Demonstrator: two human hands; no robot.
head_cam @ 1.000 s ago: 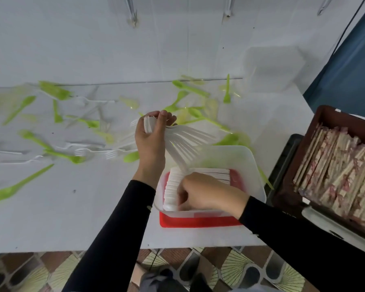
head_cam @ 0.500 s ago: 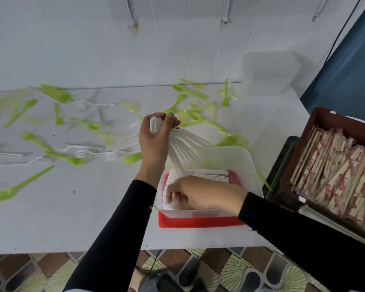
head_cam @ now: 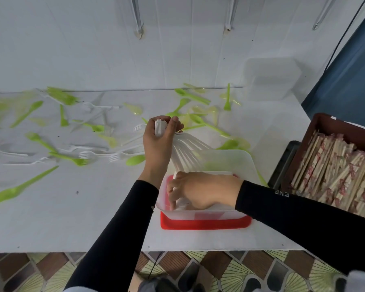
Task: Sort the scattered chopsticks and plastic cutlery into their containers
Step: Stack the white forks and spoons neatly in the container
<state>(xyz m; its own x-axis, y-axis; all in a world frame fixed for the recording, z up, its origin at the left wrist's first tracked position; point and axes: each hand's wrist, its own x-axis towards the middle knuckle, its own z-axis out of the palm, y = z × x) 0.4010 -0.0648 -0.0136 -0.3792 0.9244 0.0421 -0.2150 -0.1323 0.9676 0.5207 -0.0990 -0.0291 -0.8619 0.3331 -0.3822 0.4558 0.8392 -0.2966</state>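
Over the near right part of the white desk (head_cam: 72,218), the left hand (head_cam: 158,140) is closed round a bundle of white plastic forks (head_cam: 190,144). It pinches them at the tine end, so the handles fan out and slant down toward the translucent rectangular plastic tub (head_cam: 240,157). The right hand (head_cam: 200,190) is inside that tub, fingers bent down onto the white forks stacked there (head_cam: 182,205); whether it grips them or only presses them flat I cannot tell.

The tub sits on a red plastic lid (head_cam: 204,225) near the desk's front edge. The likely trouble is the fan: the handles are splayed, not aligned, so lowering them could snag the rim or jumble the stack, and a loose pinch could drop some. A hard push could also slide the tub on its lid.

Beyond the hands, loose white forks (head_cam: 86,154) and lime-green plastic spoons (head_cam: 135,160) lie scattered across the desk, thin, light and glossy. On the right, a brown box (head_cam: 346,127) holds paper-wrapped chopsticks (head_cam: 335,171).
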